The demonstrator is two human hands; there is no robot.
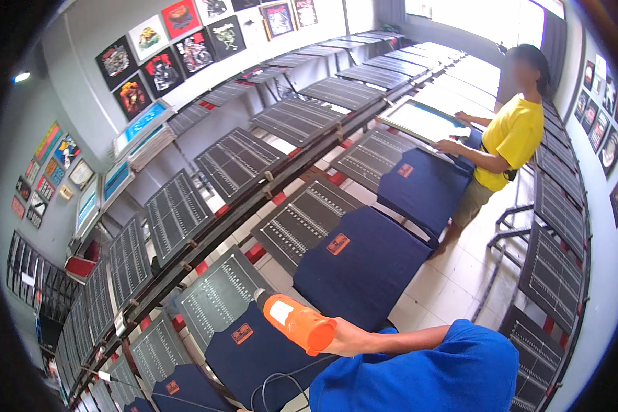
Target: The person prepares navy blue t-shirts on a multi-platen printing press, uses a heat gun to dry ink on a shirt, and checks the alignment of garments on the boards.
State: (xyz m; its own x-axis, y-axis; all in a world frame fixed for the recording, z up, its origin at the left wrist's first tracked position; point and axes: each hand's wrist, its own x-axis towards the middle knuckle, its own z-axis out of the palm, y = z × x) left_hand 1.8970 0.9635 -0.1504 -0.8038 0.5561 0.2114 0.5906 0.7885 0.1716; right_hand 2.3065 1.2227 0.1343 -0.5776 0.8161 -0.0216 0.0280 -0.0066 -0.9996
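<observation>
My right hand (350,338) is closed around the handle end of an orange heat gun (296,321). The gun's dark nozzle points away to the left, above a navy shirt (254,360) drawn over a flat board. A small orange print (242,334) shows on that shirt, just left of the gun. From below the gun, a dark cable (281,376) loops down over the fabric. At the lower edge only a sliver of skin shows beside the cable, perhaps my left hand; its fingers are hidden. Another navy shirt (364,275) lies on the board beyond.
Long rows of dark printing boards (237,165) line a metal rail (247,206). A person in a yellow top (515,141) stands at far right, both hands on a framed screen (419,120). More boards (556,275) stand along the right wall. Frames (141,130) are stacked at left.
</observation>
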